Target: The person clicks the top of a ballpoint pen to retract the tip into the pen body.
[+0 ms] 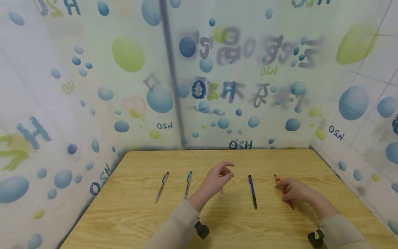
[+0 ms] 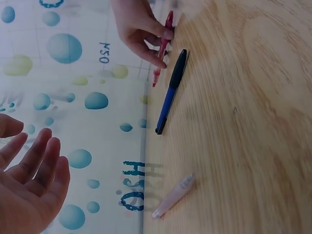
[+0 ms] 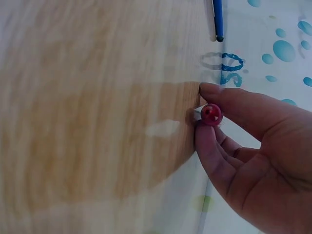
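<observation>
At the right end of a row of pens, my right hand (image 1: 296, 191) pinches a red pen (image 1: 290, 204) between thumb and fingers. The right wrist view shows that pen end-on, its round red end (image 3: 211, 114) between the fingertips. My left hand (image 1: 216, 177) is held over the pale pink pen (image 1: 221, 195), partly covering it in the head view; its fingers are loosely bent and hold nothing. In the left wrist view the pink pen (image 2: 174, 196) lies on the wood, apart from that hand. Between the hands lies a blue pen with a black grip (image 1: 252, 192).
Left of my left hand lie a clear pen with a dark brown top (image 1: 162, 187) and a clear pen with a light blue top (image 1: 188, 184). The wooden table (image 1: 124, 221) ends at curtains (image 1: 211, 114) printed with bubbles, along its back and sides.
</observation>
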`<state>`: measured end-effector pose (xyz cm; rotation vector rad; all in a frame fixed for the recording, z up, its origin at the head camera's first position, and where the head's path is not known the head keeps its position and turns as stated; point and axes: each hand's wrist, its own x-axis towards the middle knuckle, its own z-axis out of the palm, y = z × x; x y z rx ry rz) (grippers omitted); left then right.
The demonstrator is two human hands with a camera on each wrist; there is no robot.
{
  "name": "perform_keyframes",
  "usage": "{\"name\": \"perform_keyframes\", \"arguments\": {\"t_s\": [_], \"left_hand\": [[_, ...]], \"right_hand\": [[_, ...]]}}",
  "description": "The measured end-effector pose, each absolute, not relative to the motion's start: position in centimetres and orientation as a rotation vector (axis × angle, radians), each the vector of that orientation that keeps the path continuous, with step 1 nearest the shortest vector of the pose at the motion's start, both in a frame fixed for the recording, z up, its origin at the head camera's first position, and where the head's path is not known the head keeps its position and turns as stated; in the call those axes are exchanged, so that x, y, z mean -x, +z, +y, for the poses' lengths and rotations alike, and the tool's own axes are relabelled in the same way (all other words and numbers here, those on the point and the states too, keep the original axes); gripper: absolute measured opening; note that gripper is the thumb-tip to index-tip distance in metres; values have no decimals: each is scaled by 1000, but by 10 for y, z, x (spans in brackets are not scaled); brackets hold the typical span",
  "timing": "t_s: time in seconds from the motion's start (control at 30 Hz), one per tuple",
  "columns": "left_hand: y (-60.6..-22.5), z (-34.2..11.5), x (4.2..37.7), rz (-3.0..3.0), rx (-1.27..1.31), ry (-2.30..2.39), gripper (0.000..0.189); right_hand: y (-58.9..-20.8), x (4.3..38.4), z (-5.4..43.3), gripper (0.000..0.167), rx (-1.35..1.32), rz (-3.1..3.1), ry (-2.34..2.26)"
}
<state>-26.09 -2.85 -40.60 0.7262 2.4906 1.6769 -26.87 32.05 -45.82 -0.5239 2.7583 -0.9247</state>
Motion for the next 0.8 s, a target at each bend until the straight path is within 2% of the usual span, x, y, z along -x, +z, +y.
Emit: {"name": "perform_keyframes", "arguments": {"t_s": [0.5, 0.8], "left_hand": [[-402, -68, 264, 2647, -752, 1456, 28], [-389, -109, 264, 2838, -756, 1256, 32]], "right_hand": [[-442, 267, 313, 51, 464, 2779, -888], [-411, 262, 306, 45, 760, 3083, -718]]}}
